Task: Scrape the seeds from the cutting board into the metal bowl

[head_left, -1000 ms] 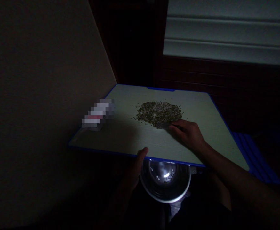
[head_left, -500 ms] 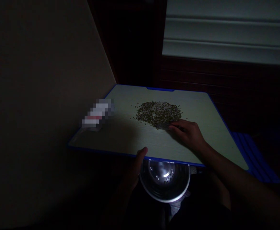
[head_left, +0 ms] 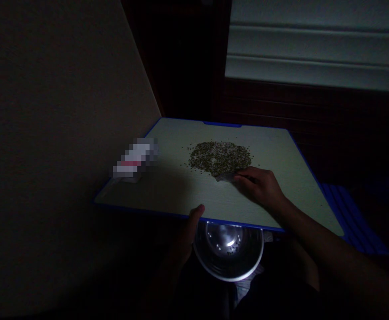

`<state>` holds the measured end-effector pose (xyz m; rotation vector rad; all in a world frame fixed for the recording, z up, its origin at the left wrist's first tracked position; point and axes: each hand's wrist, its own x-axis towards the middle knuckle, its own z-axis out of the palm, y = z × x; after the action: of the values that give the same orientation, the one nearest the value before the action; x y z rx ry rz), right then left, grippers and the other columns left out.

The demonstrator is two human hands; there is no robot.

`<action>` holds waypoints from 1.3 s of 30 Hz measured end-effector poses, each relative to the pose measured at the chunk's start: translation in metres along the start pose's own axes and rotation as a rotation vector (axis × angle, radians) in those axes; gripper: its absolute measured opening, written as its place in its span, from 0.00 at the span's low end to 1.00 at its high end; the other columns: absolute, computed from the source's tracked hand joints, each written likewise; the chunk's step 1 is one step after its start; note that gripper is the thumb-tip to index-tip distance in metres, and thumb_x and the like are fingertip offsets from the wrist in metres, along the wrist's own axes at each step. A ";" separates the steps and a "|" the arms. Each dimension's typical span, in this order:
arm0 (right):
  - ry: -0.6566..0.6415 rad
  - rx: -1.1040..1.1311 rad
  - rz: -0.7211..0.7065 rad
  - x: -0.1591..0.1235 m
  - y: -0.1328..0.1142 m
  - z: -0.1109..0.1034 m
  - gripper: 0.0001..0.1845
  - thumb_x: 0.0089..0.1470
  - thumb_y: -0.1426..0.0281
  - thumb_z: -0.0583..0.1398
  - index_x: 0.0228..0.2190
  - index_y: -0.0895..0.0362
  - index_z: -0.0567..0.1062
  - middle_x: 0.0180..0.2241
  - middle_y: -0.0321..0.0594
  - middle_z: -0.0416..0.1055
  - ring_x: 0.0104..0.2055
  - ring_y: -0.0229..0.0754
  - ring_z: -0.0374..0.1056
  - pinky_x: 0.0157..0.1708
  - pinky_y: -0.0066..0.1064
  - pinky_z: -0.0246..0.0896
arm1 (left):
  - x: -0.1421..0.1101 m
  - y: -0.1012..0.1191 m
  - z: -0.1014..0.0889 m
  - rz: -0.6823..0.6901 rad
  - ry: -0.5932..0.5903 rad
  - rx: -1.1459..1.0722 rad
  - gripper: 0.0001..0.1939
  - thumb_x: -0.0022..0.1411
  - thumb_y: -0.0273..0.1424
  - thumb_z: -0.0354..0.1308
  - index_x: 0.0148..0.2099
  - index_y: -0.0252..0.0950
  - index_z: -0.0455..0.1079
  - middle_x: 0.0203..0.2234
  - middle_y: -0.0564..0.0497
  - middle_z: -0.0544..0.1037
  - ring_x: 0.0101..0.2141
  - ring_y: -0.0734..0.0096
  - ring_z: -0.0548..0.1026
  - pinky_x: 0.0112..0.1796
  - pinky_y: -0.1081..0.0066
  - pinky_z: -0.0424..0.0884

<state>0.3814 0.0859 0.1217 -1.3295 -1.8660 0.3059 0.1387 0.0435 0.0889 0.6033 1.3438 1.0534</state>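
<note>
Filling mid-frame, one blue-edged board (head_left: 281, 146) carries one spread of small grains (head_left: 219, 157) at its centre. Below its near edge sits one metal bowl (head_left: 228, 253), steadied by the left hand (head_left: 185, 242) curled round its rim. The right hand (head_left: 261, 186), fingers loosely bent, touches the heap's lower right. Grains could miss the bowl if swept off-line.

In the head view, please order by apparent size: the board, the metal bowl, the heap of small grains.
1. board
2. metal bowl and heap of small grains: they look alike, and the bowl is nearer the camera, so I do not rank them.
</note>
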 end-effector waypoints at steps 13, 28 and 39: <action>0.004 0.032 0.010 -0.002 0.004 -0.001 0.11 0.61 0.62 0.64 0.38 0.54 0.83 0.38 0.42 0.82 0.37 0.44 0.77 0.38 0.35 0.70 | -0.007 0.006 0.004 -0.010 0.003 0.020 0.14 0.51 0.44 0.70 0.35 0.40 0.77 0.34 0.47 0.83 0.46 0.49 0.78 0.52 0.59 0.68; -0.085 0.130 0.084 -0.005 -0.002 -0.008 0.13 0.59 0.60 0.64 0.36 0.56 0.83 0.33 0.40 0.81 0.31 0.42 0.74 0.31 0.32 0.66 | -0.003 0.003 0.002 -0.006 0.005 0.031 0.17 0.52 0.45 0.70 0.37 0.38 0.77 0.37 0.46 0.83 0.50 0.50 0.77 0.54 0.58 0.67; -0.310 0.341 0.107 -0.014 -0.005 -0.011 0.15 0.56 0.59 0.66 0.28 0.58 0.81 0.20 0.34 0.73 0.20 0.33 0.64 0.20 0.24 0.56 | -0.004 0.003 0.003 0.025 -0.001 -0.009 0.15 0.51 0.42 0.71 0.39 0.39 0.79 0.38 0.46 0.84 0.49 0.50 0.78 0.55 0.58 0.68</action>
<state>0.3877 0.0682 0.1257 -1.1958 -1.8855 0.8877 0.1411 0.0417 0.0937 0.6145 1.3333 1.0789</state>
